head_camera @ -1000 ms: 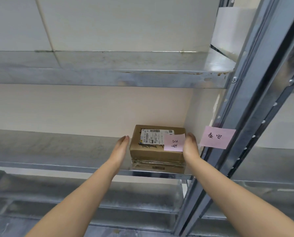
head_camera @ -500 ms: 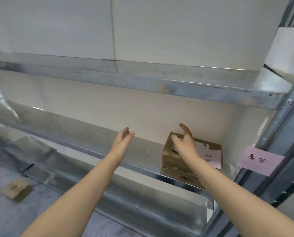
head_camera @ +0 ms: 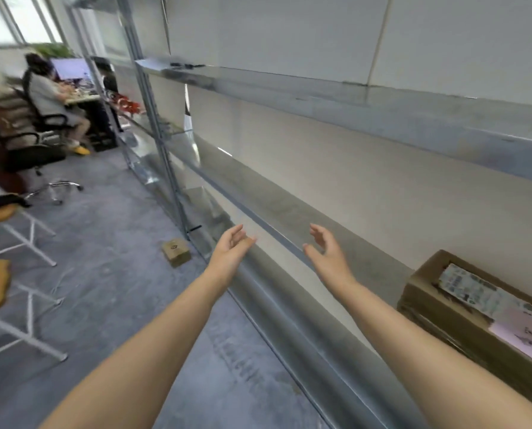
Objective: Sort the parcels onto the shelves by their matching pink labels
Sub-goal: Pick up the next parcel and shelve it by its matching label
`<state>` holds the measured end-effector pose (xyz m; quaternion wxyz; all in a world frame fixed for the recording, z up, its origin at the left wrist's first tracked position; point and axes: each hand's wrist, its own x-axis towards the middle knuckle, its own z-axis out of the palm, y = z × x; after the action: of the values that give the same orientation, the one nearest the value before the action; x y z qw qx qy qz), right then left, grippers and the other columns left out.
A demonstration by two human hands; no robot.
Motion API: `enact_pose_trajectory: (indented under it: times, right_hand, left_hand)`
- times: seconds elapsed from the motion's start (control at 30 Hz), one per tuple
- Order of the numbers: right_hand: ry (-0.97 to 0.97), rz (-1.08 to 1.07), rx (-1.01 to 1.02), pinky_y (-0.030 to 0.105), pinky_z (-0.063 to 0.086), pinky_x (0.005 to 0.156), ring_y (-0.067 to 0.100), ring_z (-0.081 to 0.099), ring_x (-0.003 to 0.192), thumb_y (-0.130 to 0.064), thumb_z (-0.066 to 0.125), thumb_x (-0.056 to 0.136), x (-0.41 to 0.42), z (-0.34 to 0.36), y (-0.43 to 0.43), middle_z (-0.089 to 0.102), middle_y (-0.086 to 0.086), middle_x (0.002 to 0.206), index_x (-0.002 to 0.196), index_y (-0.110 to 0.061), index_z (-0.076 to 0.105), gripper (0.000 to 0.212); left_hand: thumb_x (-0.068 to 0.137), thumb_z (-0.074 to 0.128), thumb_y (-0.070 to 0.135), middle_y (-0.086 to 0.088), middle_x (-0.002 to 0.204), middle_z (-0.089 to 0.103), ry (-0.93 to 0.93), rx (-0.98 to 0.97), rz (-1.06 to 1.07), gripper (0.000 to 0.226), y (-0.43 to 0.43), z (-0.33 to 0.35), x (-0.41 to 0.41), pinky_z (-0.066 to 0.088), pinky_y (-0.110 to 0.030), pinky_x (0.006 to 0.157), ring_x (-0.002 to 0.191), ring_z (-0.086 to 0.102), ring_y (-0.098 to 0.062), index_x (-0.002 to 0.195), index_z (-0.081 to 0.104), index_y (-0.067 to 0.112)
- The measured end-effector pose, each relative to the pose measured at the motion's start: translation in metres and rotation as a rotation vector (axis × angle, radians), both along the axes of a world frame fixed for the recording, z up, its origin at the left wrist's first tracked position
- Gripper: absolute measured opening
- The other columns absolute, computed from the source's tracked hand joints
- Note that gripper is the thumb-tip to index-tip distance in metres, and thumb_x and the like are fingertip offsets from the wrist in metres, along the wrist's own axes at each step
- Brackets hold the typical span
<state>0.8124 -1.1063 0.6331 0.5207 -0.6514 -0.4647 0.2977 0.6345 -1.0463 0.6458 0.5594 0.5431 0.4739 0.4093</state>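
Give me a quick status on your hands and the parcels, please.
Left hand open, empty. Right hand open, empty. Labelled parcel on the shelf; small box on the floor by the rack. Nothing blocking the way.

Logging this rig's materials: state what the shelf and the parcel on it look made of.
Shelf: seemingly galvanised sheet steel, grey with a dull sheen and soft reflections. Parcel: brown corrugated cardboard, matte, apparently wrapped in glossy clear tape, with a printed paper label and pink paper note.
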Motion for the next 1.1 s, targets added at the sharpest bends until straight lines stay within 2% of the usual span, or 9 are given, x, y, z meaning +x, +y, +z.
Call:
enact_pose_trajectory:
  times: [0.13,0.23,0.33,0.43,0.57,0.73,0.87,0.97,1.1]
  right_hand:
    - [0.042,0.092,-0.017,0.020,0.029,0.103,0.020,0.043,0.133,-0.006,0.057,0.089,-0.036,-0.006,0.020,0.048,0.009,0.141,0.134,-0.008,0.043,0.048]
    - [0.043,0.154,-0.022,0.021,0.031,0.100,0.016,0.045,0.129,-0.008,0.056,0.088,-0.063,-0.008,0.040,0.050,0.006,0.139,0.133,-0.011,0.045,0.046]
    - [0.030,0.188,-0.025,0.017,0.031,0.095,0.007,0.046,0.118,-0.009,0.055,0.089,-0.088,-0.007,0.062,0.052,0.005,0.136,0.133,-0.010,0.046,0.045]
    - [0.016,0.214,-0.013,0.013,0.030,0.092,0.005,0.045,0.114,-0.008,0.055,0.089,-0.115,-0.005,0.089,0.053,0.007,0.136,0.133,-0.009,0.046,0.045]
    - [-0.001,0.242,-0.011,0.016,0.030,0.092,0.006,0.045,0.112,-0.010,0.056,0.090,-0.153,-0.001,0.132,0.053,0.008,0.135,0.132,-0.010,0.047,0.043]
    - [0.005,0.259,0.011,0.021,0.033,0.097,0.015,0.050,0.120,-0.009,0.057,0.089,-0.204,0.000,0.192,0.054,0.008,0.132,0.131,-0.010,0.048,0.043]
    - [0.003,0.307,0.022,0.022,0.034,0.098,0.012,0.049,0.115,-0.007,0.059,0.088,-0.246,-0.008,0.226,0.054,0.010,0.131,0.130,-0.010,0.048,0.043]
    - [-0.027,0.363,-0.005,0.020,0.033,0.095,0.009,0.047,0.114,-0.008,0.059,0.088,-0.271,-0.018,0.238,0.055,0.008,0.130,0.130,-0.010,0.048,0.044]
    - [-0.023,0.389,-0.043,0.019,0.033,0.091,0.012,0.048,0.115,-0.008,0.060,0.088,-0.292,-0.025,0.257,0.054,0.008,0.130,0.130,-0.010,0.047,0.044]
  left_hand:
    - [0.090,0.062,0.018,-0.009,0.144,0.047,0.013,-0.007,0.106,0.049,0.007,-0.007,-0.043,0.036,-0.030,0.107,0.131,0.046,-0.020,0.136,0.045,0.013]
    - [0.091,0.060,0.018,-0.007,0.144,0.046,0.012,-0.005,0.145,0.050,0.016,-0.009,-0.071,0.038,-0.028,0.101,0.133,0.045,-0.020,0.137,0.044,0.013]
    - [0.091,0.061,0.019,-0.005,0.144,0.046,0.021,-0.008,0.171,0.050,0.031,-0.013,-0.099,0.038,-0.027,0.091,0.131,0.046,-0.019,0.137,0.044,0.014]
    - [0.090,0.061,0.016,-0.008,0.145,0.046,0.019,0.001,0.203,0.053,0.054,-0.013,-0.127,0.037,-0.024,0.097,0.130,0.045,-0.018,0.139,0.042,0.011]
    - [0.090,0.061,0.012,-0.011,0.144,0.046,-0.001,0.033,0.230,0.054,0.089,-0.008,-0.165,0.036,-0.021,0.093,0.119,0.047,-0.013,0.140,0.040,0.007]
    - [0.088,0.064,0.013,-0.010,0.145,0.044,0.044,0.077,0.238,0.059,0.133,-0.010,-0.221,0.038,-0.022,0.093,0.131,0.044,-0.020,0.140,0.038,0.010]
    - [0.086,0.066,0.012,-0.011,0.143,0.044,0.068,0.100,0.280,0.062,0.164,-0.018,-0.263,0.037,-0.028,0.102,0.125,0.045,-0.019,0.141,0.037,0.011]
    - [0.085,0.068,0.014,-0.011,0.144,0.045,0.078,0.076,0.320,0.063,0.180,-0.028,-0.293,0.039,-0.036,0.107,0.128,0.046,-0.023,0.140,0.038,0.012]
    - [0.084,0.069,0.013,-0.012,0.141,0.048,0.059,0.019,0.373,0.064,0.194,-0.042,-0.321,0.042,-0.035,0.102,0.128,0.049,-0.026,0.139,0.039,0.012]
